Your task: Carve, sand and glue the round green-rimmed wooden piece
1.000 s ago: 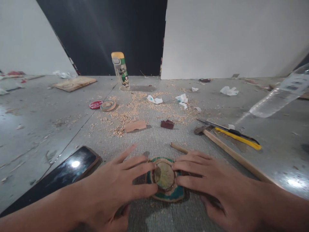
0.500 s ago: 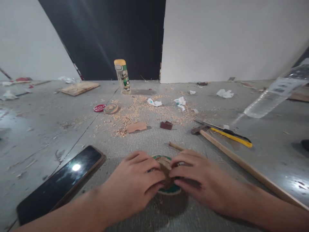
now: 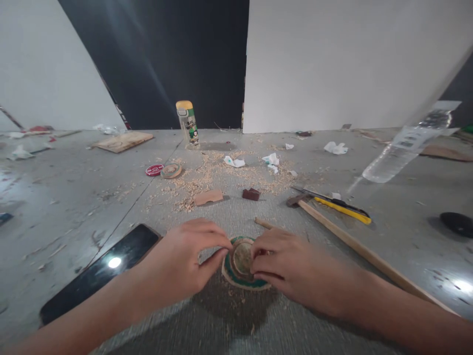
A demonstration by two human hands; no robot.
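Disc [image 3: 242, 259], teal-rimmed with pale centre: on the floor [image 3: 221, 330], between both hands. Left hand [image 3: 195, 254]: thumb and forefinger narrow, tips nearly meeting at the disc's left edge; cannot tell whether they grip it. Right hand [image 3: 284, 261]: fingers bent at the disc's right side, partly hiding it; cannot tell whether they hold it. Stick [image 3: 263, 223]: just beyond right hand, partly hidden. Hammer [image 3: 343, 236]: to the right. Phone [image 3: 107, 266]: face up, beside left forearm.
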